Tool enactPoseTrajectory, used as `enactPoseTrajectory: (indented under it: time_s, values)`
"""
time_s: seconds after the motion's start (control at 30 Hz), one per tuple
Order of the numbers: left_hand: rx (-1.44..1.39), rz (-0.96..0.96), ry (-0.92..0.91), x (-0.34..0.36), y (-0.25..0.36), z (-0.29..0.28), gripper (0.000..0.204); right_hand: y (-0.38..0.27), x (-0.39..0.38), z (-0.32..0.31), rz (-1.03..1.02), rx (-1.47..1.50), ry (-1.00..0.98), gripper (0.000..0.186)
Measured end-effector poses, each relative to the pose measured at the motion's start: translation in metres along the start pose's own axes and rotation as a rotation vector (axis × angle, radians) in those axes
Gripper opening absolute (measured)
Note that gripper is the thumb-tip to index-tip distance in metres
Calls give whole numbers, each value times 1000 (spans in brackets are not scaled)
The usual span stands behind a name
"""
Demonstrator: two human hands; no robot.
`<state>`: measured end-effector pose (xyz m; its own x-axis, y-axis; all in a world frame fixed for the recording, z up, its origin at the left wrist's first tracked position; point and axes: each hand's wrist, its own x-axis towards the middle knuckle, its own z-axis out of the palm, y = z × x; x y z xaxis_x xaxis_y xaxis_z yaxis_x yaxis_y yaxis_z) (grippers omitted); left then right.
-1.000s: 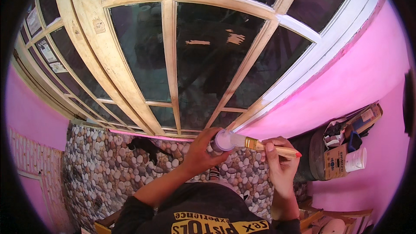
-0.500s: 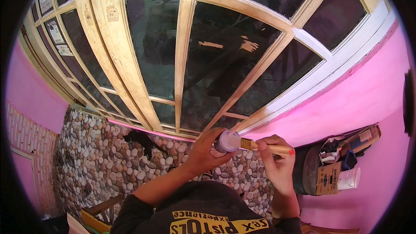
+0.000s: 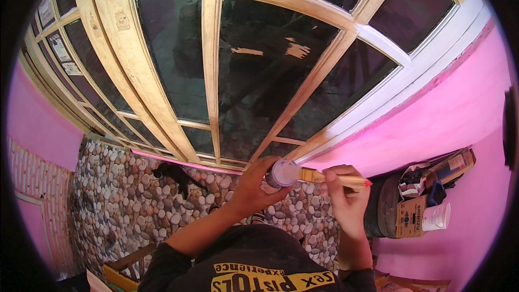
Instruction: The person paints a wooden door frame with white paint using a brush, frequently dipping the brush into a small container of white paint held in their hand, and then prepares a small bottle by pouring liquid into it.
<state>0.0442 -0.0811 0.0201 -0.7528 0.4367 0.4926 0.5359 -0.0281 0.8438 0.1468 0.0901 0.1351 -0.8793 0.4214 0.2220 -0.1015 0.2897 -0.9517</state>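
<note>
My left hand (image 3: 258,186) is wrapped round a small paint cup (image 3: 283,173) with pale whitish-lilac paint in it. In my right hand (image 3: 346,197) is a paintbrush (image 3: 319,176), gripped by its wooden, red-tipped handle. The brush's bristle end is at the cup's rim, over the paint. Ahead stands a wooden window frame (image 3: 211,70) with dark glass panes. White paint covers its right-hand part (image 3: 378,100), while the middle and left bars are bare yellowish wood.
A black cat (image 3: 178,177) is on the pebble-patterned floor (image 3: 124,200) to the left. At right, against the pink wall (image 3: 465,103), are a cardboard box (image 3: 411,217), a white bucket (image 3: 436,217) and a dark round container (image 3: 385,205). Wooden furniture (image 3: 127,267) stands at lower left.
My view has shifted slightly, so the window frame sits further left. Both hands keep their hold on the cup and brush, with the brush still at the cup.
</note>
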Motion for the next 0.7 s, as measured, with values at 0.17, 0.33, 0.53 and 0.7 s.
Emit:
enactPoseTrajectory:
  time_s: [0.17,0.33,0.53,0.7]
  values:
    - [0,-14,-12,2,-3,3,72,6,4,-9,38,139,121,14]
    - [-16,7,-19,10,-5,12,74,20,3,-15,120,290,251,20]
    - [-25,1,-37,19,-4,20,71,44,-4,-27,336,596,328,18]
    - [-39,-4,-5,19,-7,27,70,41,1,-38,207,638,438,18]
